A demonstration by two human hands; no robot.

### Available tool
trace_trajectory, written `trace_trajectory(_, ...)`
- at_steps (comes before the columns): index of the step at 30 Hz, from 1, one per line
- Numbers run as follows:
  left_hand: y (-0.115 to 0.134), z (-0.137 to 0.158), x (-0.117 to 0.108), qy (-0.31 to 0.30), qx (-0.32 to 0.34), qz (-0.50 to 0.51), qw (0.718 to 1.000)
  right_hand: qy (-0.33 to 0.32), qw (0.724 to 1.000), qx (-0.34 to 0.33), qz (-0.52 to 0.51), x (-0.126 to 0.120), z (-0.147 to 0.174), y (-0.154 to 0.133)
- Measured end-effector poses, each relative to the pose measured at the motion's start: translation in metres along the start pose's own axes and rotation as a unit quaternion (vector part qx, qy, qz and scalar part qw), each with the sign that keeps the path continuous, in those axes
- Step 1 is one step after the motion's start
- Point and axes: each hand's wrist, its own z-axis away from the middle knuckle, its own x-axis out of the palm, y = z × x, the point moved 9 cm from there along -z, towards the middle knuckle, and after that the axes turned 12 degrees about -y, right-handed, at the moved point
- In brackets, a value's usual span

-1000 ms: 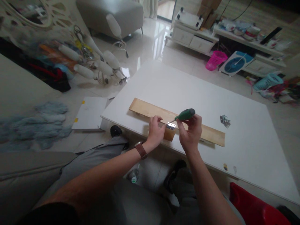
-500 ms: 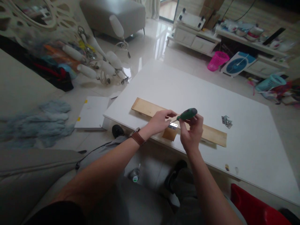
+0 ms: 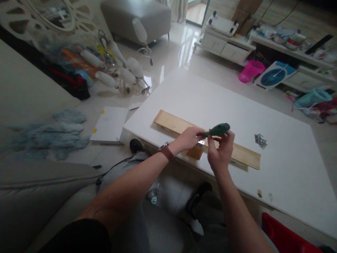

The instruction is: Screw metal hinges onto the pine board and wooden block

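A screwdriver [image 3: 220, 129] with a green and black handle is gripped in my right hand [image 3: 220, 153], its handle tilted up to the right. My left hand [image 3: 190, 137] has its fingers pinched together close to the screwdriver's shaft; what is between them, if anything, is hidden. Just below the fingertips, a shiny metal bracket [image 3: 201, 143] lies on a short wooden block [image 3: 195, 153]. That block sticks out toward me from a long wooden board [image 3: 172, 122], which runs across the white tabletop [image 3: 223, 98] behind both hands.
Several metal brackets [image 3: 260, 141] are piled on the tabletop to the right. Two small items, one being a dark and yellow piece [image 3: 259, 193], lie near the front edge. A red stool-like object [image 3: 284, 233] stands at lower right, and a white panel [image 3: 112, 123] rests at left.
The camera view has shifted, so everything sits further right. My left fingertips have closed in around the screwdriver's shaft, which was visible before and is now mostly covered.
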Motion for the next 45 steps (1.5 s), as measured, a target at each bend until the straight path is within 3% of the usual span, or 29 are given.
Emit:
trace_trajectory(11, 0.001, -0.003, -0.005, 0.034, -0.036, -0.036, 0.998, 0.047, 0.999, 0.026, 0.004, -0.008, -0.001, 0.006)
trace_trajectory(18, -0.002, -0.003, 0.000, 0.034, -0.006, -0.015, 0.999, 0.066, 0.997, 0.031, 0.005, -0.011, -0.001, 0.002)
trace_trajectory(35, -0.004, -0.002, -0.004, 0.044, -0.034, -0.038, 0.998, 0.034, 0.999, 0.010, 0.012, -0.008, -0.002, -0.001)
trace_trajectory(45, -0.009, -0.002, -0.003, 0.060, -0.025, -0.020, 0.998, 0.048, 0.999, 0.014, 0.016, -0.009, -0.002, -0.004)
